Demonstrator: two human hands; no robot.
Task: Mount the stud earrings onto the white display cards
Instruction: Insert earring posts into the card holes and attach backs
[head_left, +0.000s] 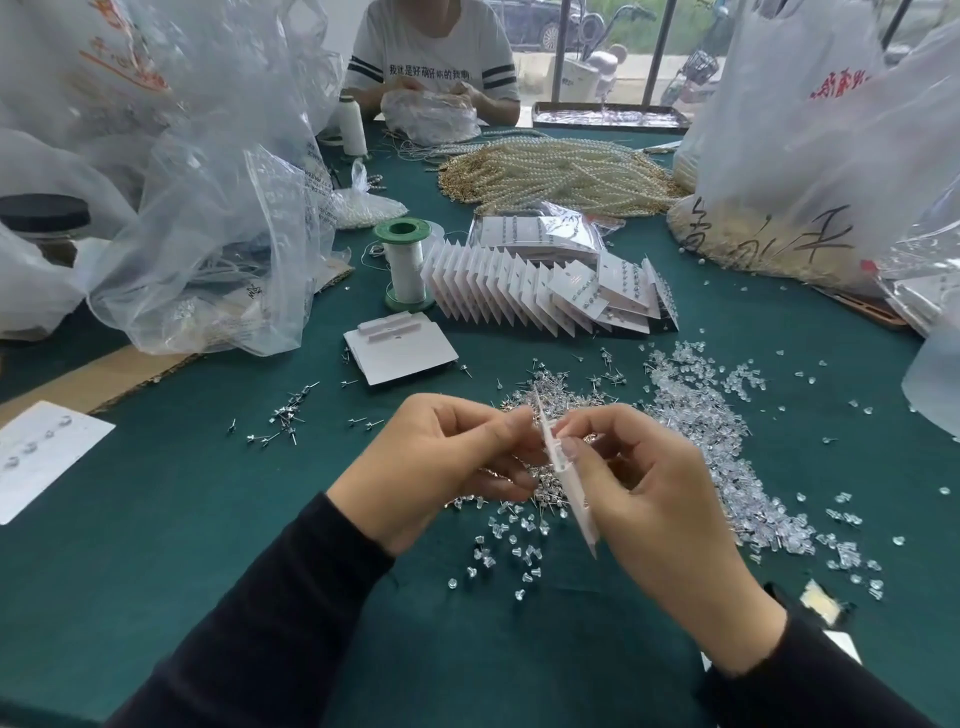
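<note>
Held card: a white display card (577, 501) is up off the surface between the two hands, seen edge-on and tilted, its lower end toward the camera.
Right hand: the right hand (649, 499) grips the card, thumb flat on its near face, the other fingers curled behind.
Left hand: the left hand (441, 457) has its fingers curled, thumb and forefinger pinching at the card's upper part; whether a stud sits between them is too small to tell.
Stud earrings: a loose heap of stud earrings (558, 400) lies on the surface just behind the hands; a smaller scatter (285, 415) lies to the left.
Clear backs: a spread of clear backs (691, 400) runs along the right and under the hands.
Blank cards: a short stack of blank cards (400, 353) lies beyond the studs.
Filled cards: a fanned row of filled cards (519, 291) stands overlapping behind the stack.
Spool: a green-ended spool (405, 265) stands upright left of the row.
Surface: green cloth surface (182, 519).
Far side: pearl strands (561, 171) lie piled before a second person (431, 57).
</note>
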